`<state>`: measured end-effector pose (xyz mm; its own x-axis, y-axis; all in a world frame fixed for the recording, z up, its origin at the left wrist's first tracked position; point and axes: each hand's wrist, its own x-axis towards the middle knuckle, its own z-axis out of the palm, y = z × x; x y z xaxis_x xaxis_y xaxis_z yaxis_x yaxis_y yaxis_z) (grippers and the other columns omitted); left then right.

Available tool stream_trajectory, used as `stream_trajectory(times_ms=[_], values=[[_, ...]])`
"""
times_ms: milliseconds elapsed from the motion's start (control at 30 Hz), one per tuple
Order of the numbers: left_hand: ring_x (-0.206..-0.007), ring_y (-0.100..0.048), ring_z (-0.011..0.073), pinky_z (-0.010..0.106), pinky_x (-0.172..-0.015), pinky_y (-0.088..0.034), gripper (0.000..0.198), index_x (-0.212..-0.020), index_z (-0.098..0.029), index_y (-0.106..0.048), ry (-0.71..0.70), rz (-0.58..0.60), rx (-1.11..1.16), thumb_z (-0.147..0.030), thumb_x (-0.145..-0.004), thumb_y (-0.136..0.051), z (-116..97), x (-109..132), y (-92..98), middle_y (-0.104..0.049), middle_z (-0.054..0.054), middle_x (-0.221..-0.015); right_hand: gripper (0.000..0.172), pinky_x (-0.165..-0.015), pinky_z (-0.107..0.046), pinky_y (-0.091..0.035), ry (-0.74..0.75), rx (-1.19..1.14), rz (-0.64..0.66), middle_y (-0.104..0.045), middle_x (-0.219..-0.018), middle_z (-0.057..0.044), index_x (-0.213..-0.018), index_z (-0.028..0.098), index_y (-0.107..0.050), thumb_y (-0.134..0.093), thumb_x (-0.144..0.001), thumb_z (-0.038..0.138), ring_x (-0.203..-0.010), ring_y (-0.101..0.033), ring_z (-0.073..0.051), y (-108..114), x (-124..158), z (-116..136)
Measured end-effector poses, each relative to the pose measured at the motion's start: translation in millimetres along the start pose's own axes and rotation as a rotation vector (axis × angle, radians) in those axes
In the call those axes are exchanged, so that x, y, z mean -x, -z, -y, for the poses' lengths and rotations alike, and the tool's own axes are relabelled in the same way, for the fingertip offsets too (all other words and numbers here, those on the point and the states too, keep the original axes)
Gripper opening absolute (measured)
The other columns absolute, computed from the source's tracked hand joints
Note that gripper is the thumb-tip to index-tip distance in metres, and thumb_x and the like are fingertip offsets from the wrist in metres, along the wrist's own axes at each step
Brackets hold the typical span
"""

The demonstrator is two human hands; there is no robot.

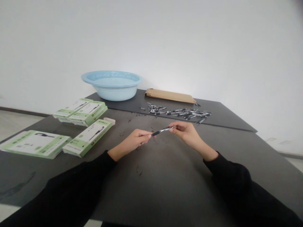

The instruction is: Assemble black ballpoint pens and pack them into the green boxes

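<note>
Between my two hands a pen with a black grip and a clear, shiny barrel is held nearly level above the dark table. My left hand pinches its black grip end between thumb and fingers. At the other end, my right hand has its fingertips closed on the barrel's tip. Whether the pen is whole or in parts there is hidden by the fingers. Behind my right hand lies a loose pile of similar pens, with shorter pen parts to its left.
Several green-and-white pen boxes lie at the left, one with its end flap raised. A light blue basin stands at the back left. Near the wall is a flat brown cardboard piece. A seam crosses the table in front of the pens.
</note>
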<state>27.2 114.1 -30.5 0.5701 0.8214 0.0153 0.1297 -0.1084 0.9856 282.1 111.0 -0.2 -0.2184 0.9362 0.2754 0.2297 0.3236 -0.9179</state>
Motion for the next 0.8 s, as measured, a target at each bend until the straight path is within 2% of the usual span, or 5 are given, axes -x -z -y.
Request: stream_trajectory(times_ms=[100, 200, 467, 667, 800], values=[[-0.046, -0.030, 0.0068, 0.023, -0.047, -0.021, 0.048, -0.106, -0.005, -0.069, -0.002, -0.048, 0.014, -0.045, -0.083, -0.055, -5, 0, 1.7, -0.035, -0.007, -0.051, 0.033, -0.055, -0.026, -0.038, 0.003, -0.017, -0.062, -0.055, -0.064, 0.002, -0.087, 0.018, -0.069, -0.076, -0.069, 0.045, -0.058, -0.048, -0.011, 1, -1, 3], [-0.046, -0.029, 0.0067, 0.023, -0.047, -0.020, 0.047, -0.105, -0.005, -0.069, -0.012, -0.049, 0.008, -0.044, -0.083, -0.055, -9, 1, 2.3, -0.035, -0.008, -0.051, 0.033, -0.053, -0.025, -0.035, -0.004, -0.006, -0.068, -0.052, -0.062, 0.002, -0.087, 0.017, -0.069, -0.075, -0.069, 0.044, -0.056, -0.045, -0.011, 2, -1, 4], [-0.047, -0.030, 0.0071, 0.022, -0.048, -0.021, 0.046, -0.110, -0.008, -0.069, -0.022, 0.020, -0.099, -0.044, -0.088, -0.051, -9, 4, -2.2, -0.034, -0.007, -0.052, 0.024, -0.059, -0.027, -0.039, 0.031, 0.057, 0.050, -0.057, -0.068, 0.001, -0.091, 0.018, -0.070, -0.071, -0.077, 0.037, -0.061, -0.050, -0.012, -4, 5, 3], [-0.049, -0.029, 0.0071, 0.021, -0.048, -0.020, 0.044, -0.109, -0.008, -0.070, -0.008, 0.048, -0.161, -0.043, -0.087, -0.052, -17, 9, -6.1, -0.035, -0.006, -0.055, 0.017, -0.066, -0.030, -0.044, 0.055, 0.109, 0.116, -0.068, -0.079, -0.003, -0.088, 0.019, -0.072, -0.069, -0.079, 0.033, -0.070, -0.058, -0.015, -10, 9, 2], [-0.050, -0.029, 0.0074, 0.021, -0.049, -0.020, 0.043, -0.104, -0.008, -0.072, -0.025, 0.059, -0.191, -0.041, -0.085, -0.053, -19, 10, -7.0, -0.036, -0.006, -0.054, 0.013, -0.070, -0.030, -0.045, 0.093, 0.109, 0.152, -0.070, -0.082, -0.004, -0.088, 0.020, -0.073, -0.069, -0.080, 0.030, -0.074, -0.061, -0.016, -10, 13, 0]])
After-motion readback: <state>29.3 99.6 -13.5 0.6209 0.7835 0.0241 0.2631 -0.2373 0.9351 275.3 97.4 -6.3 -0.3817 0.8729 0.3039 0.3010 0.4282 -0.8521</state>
